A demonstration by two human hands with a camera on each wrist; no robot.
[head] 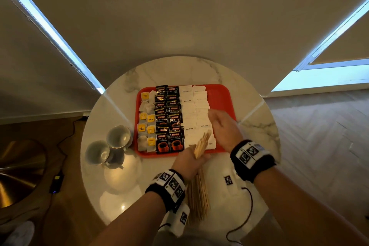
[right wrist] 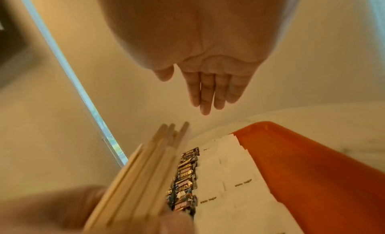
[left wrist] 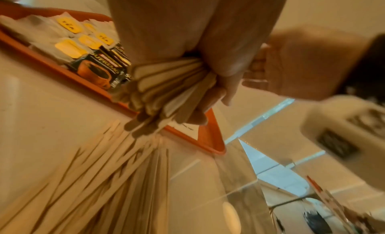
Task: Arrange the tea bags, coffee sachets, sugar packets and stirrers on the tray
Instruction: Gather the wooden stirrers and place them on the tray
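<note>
Stirrers (head: 202, 144): we see a bundle gripped in left hand (head: 190, 163) at the tray's (head: 220, 97) near edge, long axis pointing across it. Right hand (head: 223, 128), fingers straight, empty, hovers just beside, nearer the tray's bare right strip.

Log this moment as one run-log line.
left hand: grips stirrers | right hand: open above tray | tray's right strip bare | stirrers not yet placed

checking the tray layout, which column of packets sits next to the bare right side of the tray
The white sugar packets: they border the bare part of the red tray, while the black coffee sachets and yellow-tagged tea bags lie further left.
</note>
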